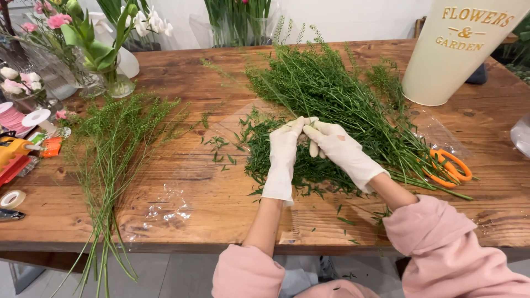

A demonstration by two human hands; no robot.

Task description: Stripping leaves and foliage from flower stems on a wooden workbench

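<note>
— What is seen at the hands?

— Both are gloved in white. The left hand [285, 152] and the right hand [338, 146] are brought together above the wooden table [221, 193], fingertips touching, and a thin green stem [310, 126] appears to be pinched between them; how firmly it is gripped cannot be told.

— And where is the greenery laid?

— A heap of stripped leaves [301, 165] is spread directly under the hands. A large bundle of leafy stems [331, 83] is laid just behind them, slanting toward the far edge. A second bunch of long stems [116, 149] is placed well to the left, its ends hanging over the near edge.

— What else is set about?

— Orange scissors [450, 168] are rested on the stems at the right. A cream bucket [452, 55] is stood behind them. Vases of flowers [105, 60] are kept at the far left, with tape rolls [12, 198] near that edge.
</note>
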